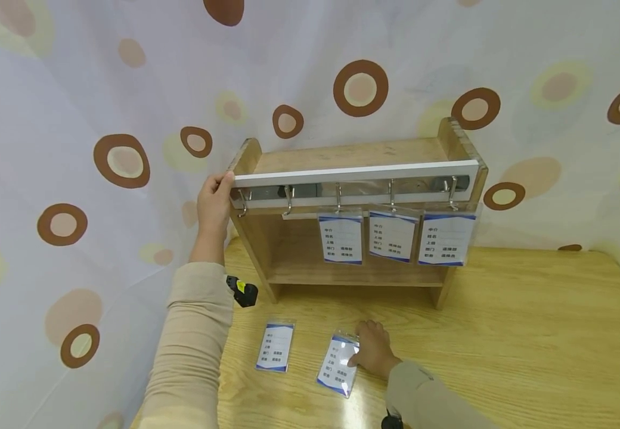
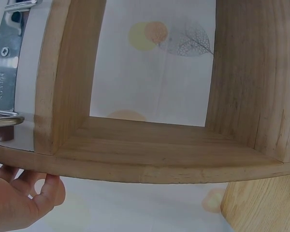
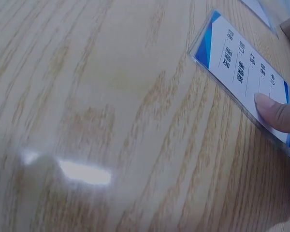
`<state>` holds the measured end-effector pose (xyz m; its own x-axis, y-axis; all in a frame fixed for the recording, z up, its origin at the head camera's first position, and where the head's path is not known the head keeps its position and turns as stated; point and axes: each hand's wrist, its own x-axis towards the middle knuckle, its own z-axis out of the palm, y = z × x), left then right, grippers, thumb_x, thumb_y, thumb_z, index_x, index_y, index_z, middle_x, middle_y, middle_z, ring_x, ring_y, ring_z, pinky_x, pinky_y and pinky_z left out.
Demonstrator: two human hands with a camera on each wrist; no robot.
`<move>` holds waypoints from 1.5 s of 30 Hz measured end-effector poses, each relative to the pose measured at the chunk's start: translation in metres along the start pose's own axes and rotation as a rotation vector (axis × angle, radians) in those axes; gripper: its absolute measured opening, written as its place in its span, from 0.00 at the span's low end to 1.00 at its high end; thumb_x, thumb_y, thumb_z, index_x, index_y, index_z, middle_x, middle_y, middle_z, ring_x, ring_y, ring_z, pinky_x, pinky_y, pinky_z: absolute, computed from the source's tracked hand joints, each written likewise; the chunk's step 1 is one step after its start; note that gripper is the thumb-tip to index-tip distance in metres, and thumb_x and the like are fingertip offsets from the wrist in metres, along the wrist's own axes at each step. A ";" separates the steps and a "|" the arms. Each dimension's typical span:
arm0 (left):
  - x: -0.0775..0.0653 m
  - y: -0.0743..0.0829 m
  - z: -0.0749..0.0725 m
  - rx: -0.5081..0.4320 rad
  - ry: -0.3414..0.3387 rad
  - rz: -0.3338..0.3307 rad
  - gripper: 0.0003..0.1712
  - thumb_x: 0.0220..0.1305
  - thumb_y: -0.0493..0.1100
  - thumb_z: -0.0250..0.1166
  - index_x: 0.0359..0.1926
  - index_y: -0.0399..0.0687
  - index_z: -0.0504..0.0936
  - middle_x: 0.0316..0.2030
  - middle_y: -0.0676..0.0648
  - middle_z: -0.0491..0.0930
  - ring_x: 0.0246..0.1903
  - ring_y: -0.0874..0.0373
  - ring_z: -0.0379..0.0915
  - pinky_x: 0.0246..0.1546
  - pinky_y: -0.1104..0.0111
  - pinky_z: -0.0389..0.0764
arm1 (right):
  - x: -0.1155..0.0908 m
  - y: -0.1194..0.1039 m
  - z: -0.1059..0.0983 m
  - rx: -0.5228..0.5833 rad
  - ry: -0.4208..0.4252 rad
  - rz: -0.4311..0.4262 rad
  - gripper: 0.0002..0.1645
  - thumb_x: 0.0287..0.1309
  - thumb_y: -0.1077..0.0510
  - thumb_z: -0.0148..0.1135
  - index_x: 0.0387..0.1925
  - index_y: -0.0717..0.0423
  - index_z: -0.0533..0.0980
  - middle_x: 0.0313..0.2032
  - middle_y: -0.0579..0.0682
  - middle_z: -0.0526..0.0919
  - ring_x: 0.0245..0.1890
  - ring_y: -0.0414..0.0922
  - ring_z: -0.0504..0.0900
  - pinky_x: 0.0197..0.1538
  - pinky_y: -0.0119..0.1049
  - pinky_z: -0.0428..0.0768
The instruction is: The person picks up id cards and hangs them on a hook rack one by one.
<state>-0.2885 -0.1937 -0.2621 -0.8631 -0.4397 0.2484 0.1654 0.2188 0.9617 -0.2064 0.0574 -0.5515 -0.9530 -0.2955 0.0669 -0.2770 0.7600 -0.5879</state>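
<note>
Card (image 1: 335,368): flat on surface (image 1: 530,333) before shelf (image 1: 354,275); probably light, fairly stiff, slick plastic.
Right grip (image 1: 374,350): thumb on card's face; finger contact poorly seen, can't tell if pinching.
Left grip (image 1: 215,199): pinching shelf's upper left corner.
Card edges: likely best hold, near top.

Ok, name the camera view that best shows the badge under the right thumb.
The right wrist view: the badge appears largest there, its print closest, though the right thumb covers part. The head view shows it smaller, partly under the hand; the left wrist view misses it.
</note>
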 end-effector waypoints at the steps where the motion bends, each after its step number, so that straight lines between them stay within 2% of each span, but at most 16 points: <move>1: 0.000 0.000 0.000 0.001 0.003 0.001 0.10 0.57 0.50 0.56 0.31 0.49 0.74 0.34 0.53 0.70 0.37 0.62 0.62 0.39 0.73 0.62 | -0.001 0.000 0.000 0.010 0.000 0.004 0.34 0.17 0.55 0.76 0.32 0.61 0.69 0.26 0.47 0.68 0.30 0.47 0.63 0.35 0.42 0.61; 7: 0.000 -0.001 -0.001 0.001 0.007 0.003 0.11 0.57 0.50 0.57 0.32 0.48 0.74 0.37 0.51 0.71 0.38 0.62 0.62 0.40 0.73 0.63 | -0.002 -0.004 -0.006 0.090 -0.028 0.033 0.27 0.29 0.60 0.72 0.33 0.60 0.67 0.27 0.47 0.71 0.29 0.46 0.67 0.38 0.44 0.61; 10: 0.000 -0.002 0.000 -0.014 0.006 0.004 0.10 0.57 0.50 0.57 0.32 0.48 0.74 0.36 0.51 0.70 0.38 0.61 0.62 0.41 0.72 0.63 | -0.004 -0.009 -0.014 0.212 -0.043 0.037 0.22 0.37 0.65 0.67 0.35 0.62 0.66 0.32 0.52 0.73 0.35 0.51 0.72 0.42 0.44 0.67; 13: 0.000 -0.002 0.001 -0.035 0.003 0.006 0.09 0.57 0.49 0.57 0.31 0.49 0.74 0.35 0.52 0.70 0.37 0.61 0.62 0.40 0.72 0.63 | -0.005 -0.013 -0.021 0.351 -0.030 0.002 0.18 0.43 0.70 0.61 0.37 0.65 0.65 0.35 0.57 0.72 0.38 0.54 0.72 0.37 0.42 0.72; 15: 0.000 -0.001 0.001 -0.044 0.001 0.007 0.10 0.57 0.49 0.57 0.32 0.48 0.74 0.33 0.52 0.69 0.37 0.61 0.62 0.39 0.72 0.63 | -0.005 -0.012 -0.022 0.419 0.002 -0.067 0.16 0.45 0.71 0.60 0.36 0.66 0.64 0.33 0.55 0.70 0.34 0.50 0.72 0.34 0.38 0.72; 18: 0.000 -0.001 0.002 -0.036 -0.001 0.007 0.11 0.57 0.49 0.56 0.34 0.46 0.74 0.34 0.52 0.70 0.37 0.61 0.62 0.39 0.72 0.63 | -0.003 -0.013 -0.023 0.486 0.028 -0.125 0.14 0.46 0.72 0.58 0.34 0.65 0.64 0.28 0.52 0.66 0.29 0.46 0.67 0.30 0.36 0.70; 21: 0.000 0.000 0.002 -0.034 -0.006 0.008 0.12 0.57 0.49 0.56 0.35 0.45 0.75 0.35 0.51 0.70 0.38 0.61 0.62 0.40 0.72 0.63 | -0.001 -0.015 -0.024 0.532 0.040 -0.116 0.13 0.45 0.74 0.56 0.33 0.65 0.64 0.26 0.51 0.65 0.28 0.44 0.65 0.29 0.34 0.69; 22: 0.000 0.000 0.002 -0.034 -0.006 0.007 0.12 0.57 0.49 0.56 0.35 0.45 0.75 0.35 0.51 0.70 0.38 0.61 0.62 0.40 0.72 0.63 | 0.000 -0.018 -0.026 0.546 0.026 -0.075 0.13 0.44 0.75 0.55 0.33 0.65 0.65 0.27 0.51 0.66 0.29 0.45 0.65 0.30 0.35 0.70; 26: 0.000 0.000 0.002 -0.033 -0.003 -0.001 0.10 0.57 0.49 0.57 0.33 0.47 0.74 0.37 0.51 0.70 0.39 0.61 0.62 0.41 0.72 0.63 | 0.002 -0.024 -0.031 0.594 0.006 -0.056 0.12 0.46 0.76 0.54 0.34 0.67 0.65 0.27 0.51 0.66 0.29 0.44 0.65 0.30 0.31 0.71; 30: 0.000 0.001 0.001 -0.022 0.000 -0.003 0.09 0.57 0.49 0.57 0.31 0.49 0.73 0.39 0.50 0.71 0.40 0.61 0.62 0.43 0.73 0.62 | 0.005 -0.028 -0.036 0.602 0.006 -0.086 0.11 0.47 0.75 0.55 0.35 0.68 0.66 0.27 0.51 0.68 0.29 0.43 0.67 0.31 0.30 0.72; 35: 0.001 0.000 0.001 -0.013 0.002 -0.003 0.10 0.57 0.50 0.57 0.32 0.48 0.74 0.40 0.49 0.71 0.41 0.61 0.62 0.43 0.72 0.62 | 0.009 -0.035 -0.046 0.543 0.011 -0.122 0.11 0.46 0.72 0.57 0.34 0.63 0.69 0.28 0.49 0.71 0.30 0.43 0.70 0.33 0.31 0.72; 40: 0.001 -0.001 0.001 -0.030 -0.002 0.002 0.14 0.58 0.48 0.56 0.37 0.43 0.75 0.44 0.48 0.72 0.43 0.61 0.63 0.45 0.72 0.62 | 0.013 -0.047 -0.061 0.502 -0.009 -0.109 0.11 0.48 0.70 0.58 0.36 0.59 0.70 0.29 0.46 0.71 0.29 0.42 0.69 0.32 0.31 0.71; 45: 0.001 -0.001 0.001 -0.024 -0.008 0.010 0.15 0.58 0.49 0.56 0.38 0.42 0.75 0.44 0.48 0.72 0.43 0.61 0.63 0.45 0.72 0.62 | 0.016 -0.062 -0.079 0.489 0.038 -0.142 0.11 0.46 0.69 0.60 0.34 0.58 0.73 0.29 0.46 0.74 0.28 0.42 0.70 0.30 0.32 0.71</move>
<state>-0.2905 -0.1936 -0.2629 -0.8649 -0.4309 0.2575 0.1855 0.2025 0.9616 -0.2141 0.0510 -0.4502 -0.9164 -0.3484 0.1973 -0.3228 0.3513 -0.8788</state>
